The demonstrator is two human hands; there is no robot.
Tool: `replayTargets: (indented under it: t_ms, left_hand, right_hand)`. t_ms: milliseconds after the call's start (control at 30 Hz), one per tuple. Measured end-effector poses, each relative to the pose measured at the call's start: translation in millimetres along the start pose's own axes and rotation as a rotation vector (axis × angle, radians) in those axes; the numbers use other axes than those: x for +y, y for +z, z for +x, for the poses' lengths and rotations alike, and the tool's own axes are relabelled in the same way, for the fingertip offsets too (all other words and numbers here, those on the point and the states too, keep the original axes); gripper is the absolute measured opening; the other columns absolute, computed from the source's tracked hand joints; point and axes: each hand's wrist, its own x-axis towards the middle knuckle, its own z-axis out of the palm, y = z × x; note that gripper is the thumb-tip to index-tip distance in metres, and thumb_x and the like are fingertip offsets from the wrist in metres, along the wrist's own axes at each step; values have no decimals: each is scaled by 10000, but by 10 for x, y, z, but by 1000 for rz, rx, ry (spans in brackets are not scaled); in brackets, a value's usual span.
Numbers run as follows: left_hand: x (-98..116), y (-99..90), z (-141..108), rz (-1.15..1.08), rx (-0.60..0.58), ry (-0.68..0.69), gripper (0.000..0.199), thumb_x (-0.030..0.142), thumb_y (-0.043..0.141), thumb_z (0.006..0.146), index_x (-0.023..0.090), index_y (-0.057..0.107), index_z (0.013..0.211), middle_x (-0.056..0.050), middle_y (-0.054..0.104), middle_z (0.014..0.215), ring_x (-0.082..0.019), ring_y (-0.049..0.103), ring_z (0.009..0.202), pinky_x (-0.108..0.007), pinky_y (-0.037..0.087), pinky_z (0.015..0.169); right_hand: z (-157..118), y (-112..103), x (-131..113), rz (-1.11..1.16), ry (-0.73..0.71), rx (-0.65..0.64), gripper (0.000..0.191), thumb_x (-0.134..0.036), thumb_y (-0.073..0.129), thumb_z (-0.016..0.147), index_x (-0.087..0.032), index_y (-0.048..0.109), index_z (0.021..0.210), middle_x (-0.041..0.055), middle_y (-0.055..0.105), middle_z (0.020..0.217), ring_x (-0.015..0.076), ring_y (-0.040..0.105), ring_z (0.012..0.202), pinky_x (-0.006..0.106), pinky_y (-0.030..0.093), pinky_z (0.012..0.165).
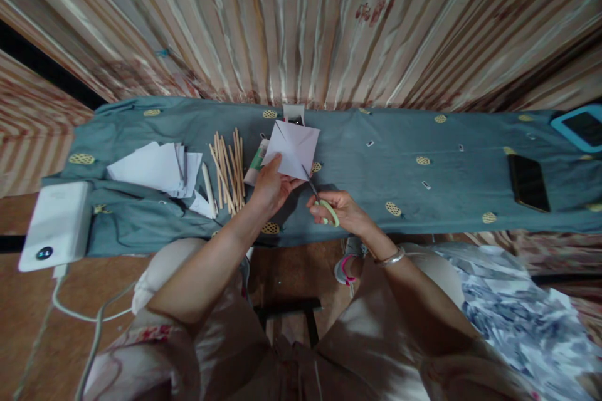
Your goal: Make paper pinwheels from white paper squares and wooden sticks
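A square of white paper (296, 145) with slits running in from its corners is pinched in my left hand (273, 187), thumb on top and fingers beneath. My right hand (342, 210) is wrapped round the light green handles of a pair of scissors (330, 213). The dark blades reach the paper's near corner, and a cut line shows there. Behind the paper, partly covered, is a small white box (294, 111). To its left lies a white and green tube (256, 163), its upper part close to the paper's edge.
Left of the tube lie several thin wooden sticks (227, 169), a white pen-like stick (209, 189) and a stack of white paper sheets (149, 166). A white power bank (59, 219) with a cable sits at the left edge. A black phone (528, 183) and a blue-framed device (580, 127) lie right.
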Motion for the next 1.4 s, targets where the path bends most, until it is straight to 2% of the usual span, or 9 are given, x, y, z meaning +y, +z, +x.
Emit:
replayTargets:
  t_ms: [233, 433, 633, 933, 1067, 1200, 1400]
  left_hand:
    - [0, -9, 3, -8, -12, 4, 283, 269, 401, 993, 107, 575, 1145, -146, 744, 989, -290, 690, 1076, -526, 494, 1019]
    - [6, -22, 10, -12, -31, 6, 291, 268, 402, 995, 105, 572, 1164, -144, 743, 981, -295, 687, 1084, -544, 472, 1040]
    - [-21, -6, -15, 8, -48, -28, 278, 239, 370, 1007, 112, 585, 1129, -117, 745, 920, -280, 694, 1066, -541, 494, 1021]
    - [-41, -19, -26, -13, -61, -46, 297, 231, 370, 1006, 128, 608, 1151, -130, 746, 964, -288, 683, 1096, -512, 525, 990]
    - [-52, -34, -11, -20, -60, -44, 301, 241, 405, 993, 108, 599, 1180, -147, 745, 992, -303, 683, 1094, -537, 525, 974]
    - [-62, -41, 0, -14, -43, -43, 279, 243, 412, 986, 126, 625, 1123, -134, 749, 941, -310, 678, 1097, -549, 521, 976]
    - [-58, -24, -18, 9, -46, -29, 280, 238, 391, 995, 131, 646, 1042, -120, 744, 880, -296, 693, 1059, -497, 541, 966]
  right_hand:
    - [12, -4, 16, 8, 2, -1, 470, -542, 869, 543, -173, 648, 733, -53, 593, 519, 67, 490, 445, 196, 375, 433]
    - [15, 0, 2, -8, 12, 15, 509, -581, 859, 529, -167, 648, 737, -53, 588, 510, 62, 485, 446, 191, 373, 437]
    - [1, 5, -18, -24, -1, 13, 505, -601, 834, 564, -168, 638, 738, -46, 597, 534, 68, 500, 461, 192, 378, 438]
    - [12, -6, 4, -23, -4, 17, 497, -598, 832, 568, -171, 653, 749, -46, 602, 520, 68, 508, 454, 190, 378, 436]
    - [17, -15, 34, -29, -11, 20, 498, -596, 832, 571, -169, 663, 764, -44, 608, 524, 69, 512, 457, 189, 377, 436]
    - [14, -13, 47, -25, -12, 26, 497, -594, 832, 574, -167, 668, 767, -43, 608, 527, 68, 510, 461, 187, 379, 440]
    - [2, -6, 13, -19, 4, 30, 509, -601, 838, 556, -170, 662, 762, -43, 615, 533, 67, 512, 462, 185, 380, 442]
